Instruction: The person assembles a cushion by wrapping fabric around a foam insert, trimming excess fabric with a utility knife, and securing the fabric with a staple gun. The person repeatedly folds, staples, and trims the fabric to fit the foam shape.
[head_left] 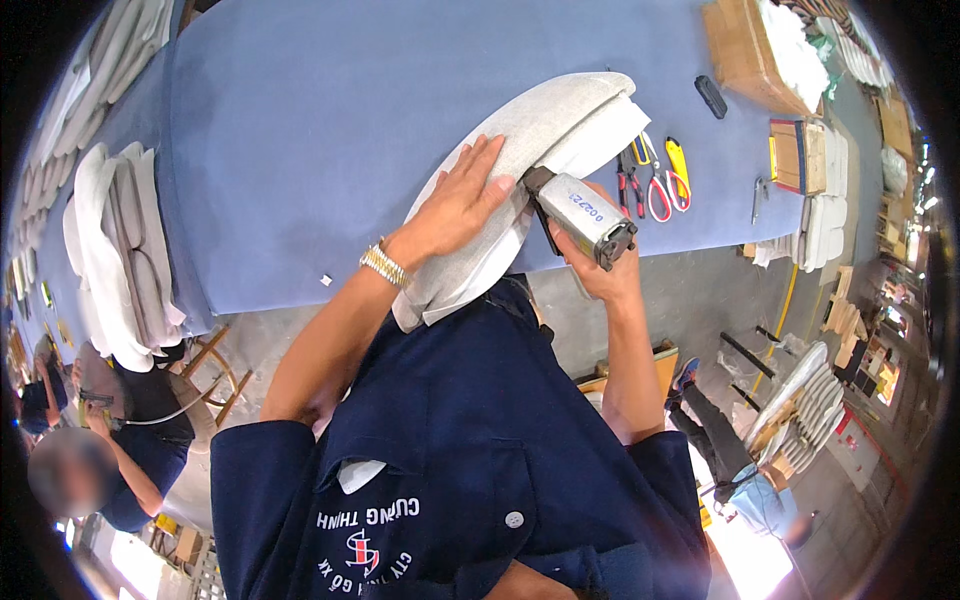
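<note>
Padding stack [120, 250], pale, at left | left hand [460, 205]: fingers spread flat on grey curved cushion [545, 115], which overlaps near edge of blue bench [300, 150] | right hand [612, 275]: fingers wrapped around staple gun [585, 212], nose at cushion | red-handled pliers [637, 190], scissors [656, 178], yellow cutter [678, 162] on bench

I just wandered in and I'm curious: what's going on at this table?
Someone in a dark blue shirt is working on a curved grey padded piece at a blue-covered table. The left hand lies flat on the piece, while the right hand grips a silver-and-black tool, its nose at the white underside; whether it touches is unclear. To the right lie scissors and a yellow cutter; similar pieces are stacked at left.
</note>
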